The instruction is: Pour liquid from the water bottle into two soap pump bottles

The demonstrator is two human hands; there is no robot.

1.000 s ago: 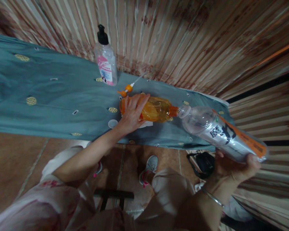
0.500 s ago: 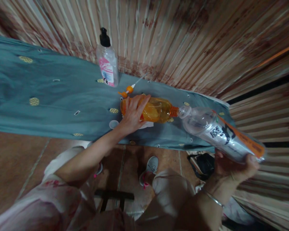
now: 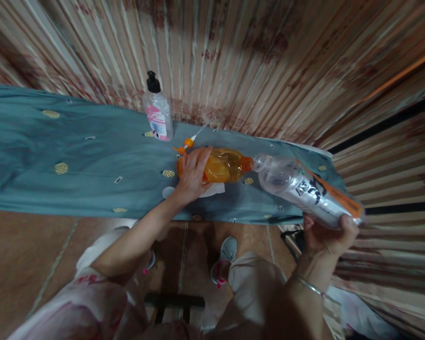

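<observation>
Roughly on its side above the teal pineapple-print cloth (image 3: pixel 92 160): the amber dispenser bottle (image 3: pixel 225 165), pump off, orange threaded neck to the right. Set end to end with that neck, the mouth of the clear drink bottle (image 3: pixel 308 189), sloping down toward its base; cannot tell whether truly touching. Wrapped over the amber bottle's base half: the left hand (image 3: pixel 193 177). Cupped under the drink bottle near its base, holding it: the right hand (image 3: pixel 329 236), silver bangle (image 3: pixel 309 284) at the wrist.

For the amber bottle: looks smooth and fairly stiff, probably slippery if wet; best gripped round the broad body, clear of the neck. Weight uncertain, fill hard to read. For the drink bottle: seemingly light, thin-walled, apt to dent under a hard squeeze; best supported from below.

Just behind the left hand, the orange pump head (image 3: pixel 188 142) with dip tube; near the wrist, a small translucent cap (image 3: pixel 168 192). Farther back, upright, a black-topped pump bottle (image 3: pixel 158 115) before the pleated curtain (image 3: pixel 212 56).
</observation>
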